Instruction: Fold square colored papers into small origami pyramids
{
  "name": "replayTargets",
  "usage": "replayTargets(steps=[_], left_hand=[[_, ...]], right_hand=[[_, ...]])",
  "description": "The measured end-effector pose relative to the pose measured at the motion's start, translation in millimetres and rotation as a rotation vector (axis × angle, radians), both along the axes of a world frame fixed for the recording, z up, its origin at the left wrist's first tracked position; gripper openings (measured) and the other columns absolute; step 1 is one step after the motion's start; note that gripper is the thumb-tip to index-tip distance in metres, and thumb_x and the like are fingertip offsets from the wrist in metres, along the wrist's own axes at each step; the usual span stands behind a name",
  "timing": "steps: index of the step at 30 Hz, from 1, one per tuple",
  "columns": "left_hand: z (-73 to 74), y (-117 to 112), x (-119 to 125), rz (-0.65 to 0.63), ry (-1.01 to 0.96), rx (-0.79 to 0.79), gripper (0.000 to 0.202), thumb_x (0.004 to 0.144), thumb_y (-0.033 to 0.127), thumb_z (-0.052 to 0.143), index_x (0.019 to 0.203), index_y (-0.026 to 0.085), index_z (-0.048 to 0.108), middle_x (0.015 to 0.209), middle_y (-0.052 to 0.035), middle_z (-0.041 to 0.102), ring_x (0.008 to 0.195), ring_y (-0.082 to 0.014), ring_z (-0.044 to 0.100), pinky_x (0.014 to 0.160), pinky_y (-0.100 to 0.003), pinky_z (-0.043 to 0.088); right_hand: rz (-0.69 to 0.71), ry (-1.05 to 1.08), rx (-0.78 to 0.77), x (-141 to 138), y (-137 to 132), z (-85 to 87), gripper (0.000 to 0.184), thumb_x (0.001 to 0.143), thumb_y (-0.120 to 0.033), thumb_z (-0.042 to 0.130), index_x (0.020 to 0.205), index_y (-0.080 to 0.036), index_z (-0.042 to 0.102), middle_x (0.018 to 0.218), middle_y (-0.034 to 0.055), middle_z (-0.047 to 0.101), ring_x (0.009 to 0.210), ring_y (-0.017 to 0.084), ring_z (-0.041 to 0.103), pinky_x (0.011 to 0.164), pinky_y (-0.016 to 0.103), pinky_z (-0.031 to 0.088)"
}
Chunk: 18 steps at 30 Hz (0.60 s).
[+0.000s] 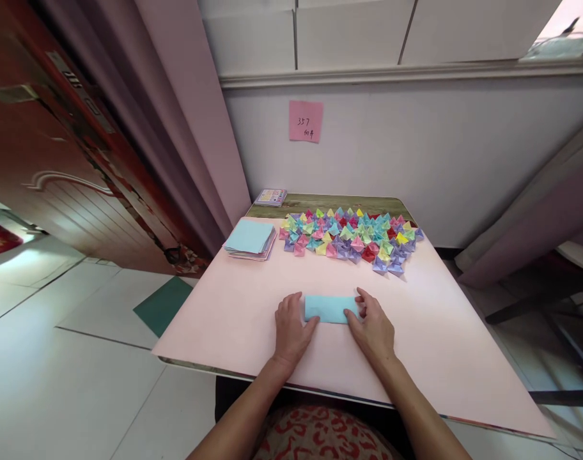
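A light blue sheet of paper (328, 308), folded into a long rectangle, lies flat on the pink table cover (234, 319) in front of me. My left hand (291, 326) rests palm down at its left end, fingers stretched out and touching the paper's edge. At its right end my right hand (373, 322) presses down on the paper, fingertips over the near right corner and thumb at the lower edge.
Several small folded paper shapes in many colours (351, 239) are spread in a cluster at the back of the table. A stack of square paper sheets (250, 239) lies at the back left, a small pack (271, 197) behind it. A pink note (305, 121) hangs on the wall.
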State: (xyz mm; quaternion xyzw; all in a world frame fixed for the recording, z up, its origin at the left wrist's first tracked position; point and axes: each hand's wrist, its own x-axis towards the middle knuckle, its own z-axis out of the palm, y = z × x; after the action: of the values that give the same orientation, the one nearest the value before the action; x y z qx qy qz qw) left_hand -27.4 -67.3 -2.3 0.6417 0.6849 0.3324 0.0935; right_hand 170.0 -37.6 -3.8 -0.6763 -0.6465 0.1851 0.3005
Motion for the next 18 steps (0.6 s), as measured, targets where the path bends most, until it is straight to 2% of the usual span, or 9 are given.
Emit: replayTargets(steps=[2,5,7,11,15,18], left_hand=[[-2.1,-1.8,1.0,0.004,0.022,0.013,0.058,0.076,0.025,0.066,0.128,0.016,0.045,0.127,-0.0121,0.052,0.116,-0.0279,0.047,0.097,-0.044,0.038],[-2.2,-3.2,0.6,-0.029,0.039,0.003,0.054,0.076,0.024,0.065,0.126,0.018,0.047,0.128,-0.0115,0.051,0.117,-0.0281,0.046,0.098,-0.044,0.038],[-1.9,-3.1,0.1,-0.032,0.037,0.011,0.051,0.076,0.024,0.065,0.124,0.018,0.048,0.127,-0.0115,0.052,0.115,-0.0281,0.047,0.097,-0.044,0.039],[-3.6,-2.8,-0.7,-0.032,0.026,0.033,0.049,0.074,0.023,0.067,0.12,0.017,0.051,0.124,-0.0119,0.054,0.116,-0.0284,0.048,0.098,-0.044,0.039],[-5.0,-3.7,-3.6,-0.033,-0.063,0.052,0.048,0.072,0.021,0.068,0.118,0.017,0.052,0.123,-0.0121,0.055,0.116,-0.0288,0.048,0.1,-0.046,0.039],[0.1,-5.9,-4.5,-0.007,-0.291,0.079,0.049,0.074,0.024,0.069,0.119,0.018,0.052,0.121,-0.0115,0.056,0.108,-0.0258,0.053,0.098,-0.045,0.041]], right_hand=[[0.014,-0.031,-0.044,1.5,4.3,6.7,0.053,0.082,-0.045,0.055,0.13,-0.023,0.05,0.117,0.0064,0.061,0.092,0.02,0.062,0.07,0.03,0.046],[0.085,-0.162,-0.156,1.6,15.3,22.6,0.062,0.073,-0.053,0.063,0.126,-0.023,0.051,0.12,0.0093,0.059,0.103,0.026,0.06,0.07,0.032,0.045],[0.123,-0.26,-0.26,-1.7,23.4,33.0,0.065,0.065,-0.054,0.07,0.12,-0.022,0.054,0.113,0.01,0.062,0.098,0.028,0.062,0.067,0.032,0.043],[0.143,-0.326,-0.416,-8.0,31.9,44.0,0.055,0.059,-0.052,0.074,0.102,-0.023,0.059,0.09,0.0069,0.068,0.084,0.027,0.064,0.06,0.03,0.038],[0.113,-0.185,-0.403,-5.0,24.6,41.0,0.031,0.06,-0.048,0.073,0.077,-0.024,0.064,0.075,0.0027,0.067,0.073,0.024,0.062,0.055,0.028,0.034],[0.086,0.156,-0.308,-1.9,12.9,35.3,0.025,0.063,-0.045,0.072,0.066,-0.022,0.061,0.06,-0.0016,0.059,0.06,0.018,0.056,0.052,0.026,0.032]])
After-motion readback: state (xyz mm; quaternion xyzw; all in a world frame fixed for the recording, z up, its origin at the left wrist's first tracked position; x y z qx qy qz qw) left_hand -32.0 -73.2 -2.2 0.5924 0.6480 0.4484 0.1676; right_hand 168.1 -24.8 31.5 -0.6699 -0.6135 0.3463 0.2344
